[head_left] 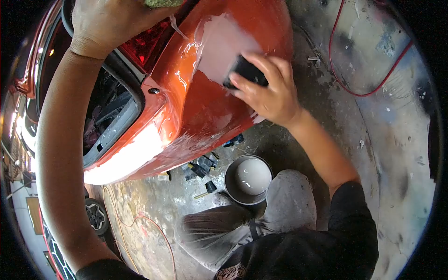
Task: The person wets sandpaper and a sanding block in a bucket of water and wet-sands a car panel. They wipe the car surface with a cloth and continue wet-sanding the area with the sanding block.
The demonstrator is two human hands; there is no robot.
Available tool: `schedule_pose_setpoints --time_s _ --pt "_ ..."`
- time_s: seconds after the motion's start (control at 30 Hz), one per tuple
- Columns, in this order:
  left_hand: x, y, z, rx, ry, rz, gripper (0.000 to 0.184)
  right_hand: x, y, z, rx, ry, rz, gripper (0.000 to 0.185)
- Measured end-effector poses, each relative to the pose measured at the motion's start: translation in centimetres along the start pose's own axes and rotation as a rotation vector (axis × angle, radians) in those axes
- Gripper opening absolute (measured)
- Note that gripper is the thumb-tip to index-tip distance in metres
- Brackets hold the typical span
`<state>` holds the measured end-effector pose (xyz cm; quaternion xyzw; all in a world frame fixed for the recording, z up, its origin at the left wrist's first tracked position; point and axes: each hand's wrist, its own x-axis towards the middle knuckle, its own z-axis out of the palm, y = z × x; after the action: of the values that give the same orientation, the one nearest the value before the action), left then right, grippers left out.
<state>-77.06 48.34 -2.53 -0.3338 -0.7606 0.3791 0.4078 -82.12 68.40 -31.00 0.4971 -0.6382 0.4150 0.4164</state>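
My right hand (276, 95) is wrapped round a black sanding block (251, 72) and presses it against the orange car panel (200, 102). Under and beside the block lies a pale pinkish-grey patch (220, 44), wet on its surface. At the top edge my left hand (109, 23) is closed on a greenish sponge (162, 3), close to the red tail light (142, 46). The tips of its fingers and much of the sponge are out of view. Milky water runs down the panel below the sponge.
A round metal bowl (252, 179) of whitish water stands on the floor by my knee. Several dark pieces (203, 165) lie near it. A red hose (333, 60) curves over the floor at the right, and an orange cord (161, 228) at the lower left. A wheel (96, 217) shows farther left.
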Motion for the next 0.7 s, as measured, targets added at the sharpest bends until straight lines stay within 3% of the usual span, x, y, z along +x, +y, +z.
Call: schedule_pose_setpoints --time_s 0.17,0.27,0.33,0.4,0.47,0.57,0.7 --pt "-0.4 -1.4 0.4 0.148 -0.003 0.124 0.039 9.3 -0.3 1.7 -0.008 0.109 -0.001 0.041" --pt "0.4 -0.5 -0.6 -0.025 -0.016 0.107 0.043 5.2 -0.5 1.0 0.002 0.084 0.025 0.044" --pt "-0.2 -1.0 0.1 0.040 0.057 0.117 0.045 -0.3 -0.7 0.3 0.003 0.017 0.046 0.046" --pt "-1.8 -3.4 2.9 0.215 0.228 0.173 0.045 0.4 -0.2 0.5 0.039 0.030 -0.014 0.049" --pt "-1.9 -2.9 3.0 0.212 0.228 0.170 0.043 5.8 -0.2 1.0 0.014 0.086 -0.043 0.047" --pt "0.0 -0.4 0.2 0.025 0.093 0.085 0.038 8.5 -0.5 1.8 0.046 0.125 -0.007 0.046" --pt "0.4 -0.1 -0.6 -0.039 -0.032 0.020 0.038 1.9 -1.6 0.8 0.020 0.054 0.031 0.042"
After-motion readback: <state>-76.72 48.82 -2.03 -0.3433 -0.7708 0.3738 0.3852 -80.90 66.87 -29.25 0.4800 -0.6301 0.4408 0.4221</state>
